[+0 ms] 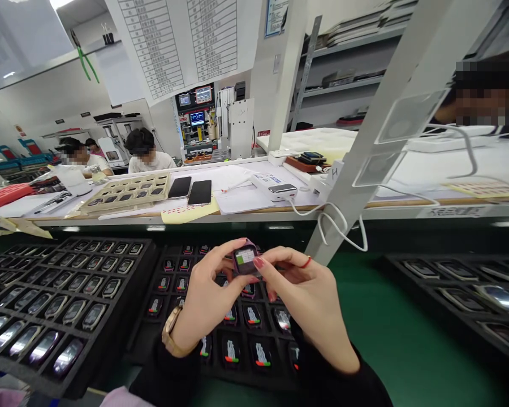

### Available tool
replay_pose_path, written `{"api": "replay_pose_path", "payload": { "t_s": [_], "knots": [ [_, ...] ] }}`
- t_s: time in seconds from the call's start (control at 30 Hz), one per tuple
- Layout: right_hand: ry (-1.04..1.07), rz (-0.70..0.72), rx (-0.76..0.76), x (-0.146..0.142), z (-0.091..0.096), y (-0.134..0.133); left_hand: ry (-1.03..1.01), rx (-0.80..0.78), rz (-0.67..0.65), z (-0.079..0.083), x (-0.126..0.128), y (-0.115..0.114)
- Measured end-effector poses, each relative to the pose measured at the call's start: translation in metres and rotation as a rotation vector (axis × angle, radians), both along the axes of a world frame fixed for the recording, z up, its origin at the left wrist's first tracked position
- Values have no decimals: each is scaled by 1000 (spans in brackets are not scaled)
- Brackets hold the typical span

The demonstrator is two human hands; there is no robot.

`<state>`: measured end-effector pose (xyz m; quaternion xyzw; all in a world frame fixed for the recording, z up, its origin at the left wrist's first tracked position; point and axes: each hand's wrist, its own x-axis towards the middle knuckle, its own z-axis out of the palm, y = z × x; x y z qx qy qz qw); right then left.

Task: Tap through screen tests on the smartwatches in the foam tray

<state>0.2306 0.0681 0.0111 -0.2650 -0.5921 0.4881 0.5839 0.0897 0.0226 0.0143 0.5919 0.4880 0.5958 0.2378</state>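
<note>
Between my two hands is a small purple-cased smartwatch (245, 256), its square screen lit with a white and green picture. My left hand (210, 294) grips the watch's left side between thumb and fingers. My right hand (299, 294) holds the right side, its thumb at the screen's lower right corner. Both hands hover over a black foam tray (241, 370) with rows of similar watches, several showing red and green marks on their screens. The hands hide part of these rows.
Another black foam tray (104, 333) of watches stands at left, and a third (411, 288) at right. A shelf ahead carries two phones (199, 193), a cream tray (123, 195) and a white box (275, 186). A slanted white post (377, 124) with a looped cable rises at right.
</note>
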Motion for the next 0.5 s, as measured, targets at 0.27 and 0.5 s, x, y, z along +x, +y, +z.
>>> {"api": "replay_pose_path", "payload": {
  "t_s": [0.27,0.5],
  "knots": [
    [6,-42,48,-3,-4,1,36,40,22,0,1,0],
    [-22,-74,83,-4,-3,2,43,26,33,-2,0,0]
  ]
}}
